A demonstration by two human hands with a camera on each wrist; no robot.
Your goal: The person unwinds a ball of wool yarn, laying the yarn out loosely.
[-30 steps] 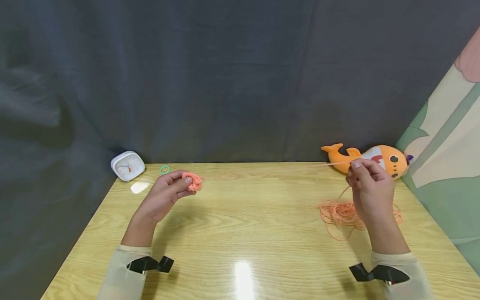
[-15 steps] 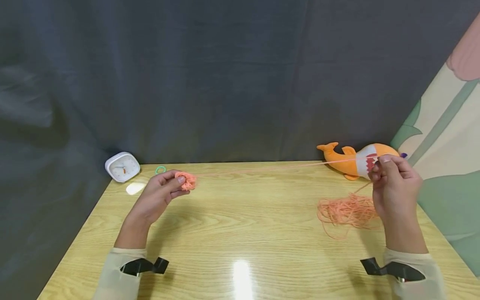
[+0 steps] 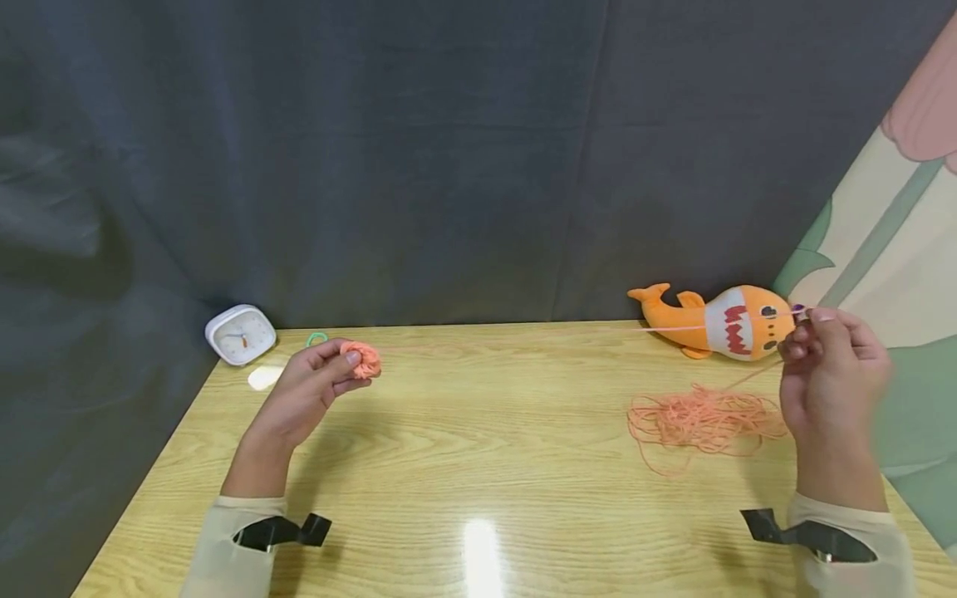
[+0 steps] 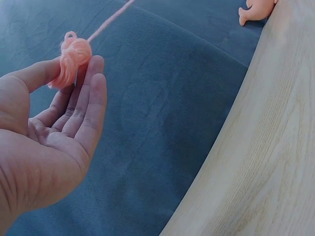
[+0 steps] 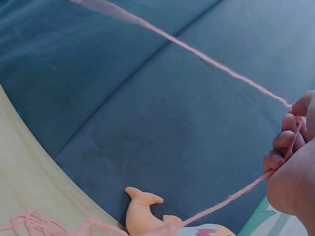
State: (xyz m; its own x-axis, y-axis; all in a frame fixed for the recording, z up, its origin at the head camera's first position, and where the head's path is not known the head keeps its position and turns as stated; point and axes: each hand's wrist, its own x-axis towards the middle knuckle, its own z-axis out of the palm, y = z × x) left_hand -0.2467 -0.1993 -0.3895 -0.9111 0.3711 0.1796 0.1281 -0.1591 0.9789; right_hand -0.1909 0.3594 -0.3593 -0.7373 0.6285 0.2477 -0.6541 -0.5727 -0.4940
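Note:
My left hand (image 3: 305,390) pinches a small wound ball of coral yarn (image 3: 362,360) between thumb and fingers, above the left part of the table. In the left wrist view a strand leaves the ball (image 4: 75,56) toward the upper right. Far to the right, my right hand (image 3: 837,374) pinches the yarn strand (image 5: 211,61), which stretches across between the two hands. The strand runs through the curled fingers of the right hand (image 5: 295,147), then slopes down to a loose, tangled heap of yarn (image 3: 699,419) on the table.
An orange plush shark (image 3: 736,324) lies at the back right, behind the strand. At the back left stand a white alarm clock (image 3: 241,335) and a green ring (image 3: 317,339). A dark curtain (image 3: 449,166) borders the wooden table (image 3: 463,448) at the back.
My right hand has moved to the right, drawing the strand out longer between the hands. The left hand still holds the ball, shifted slightly left in view.

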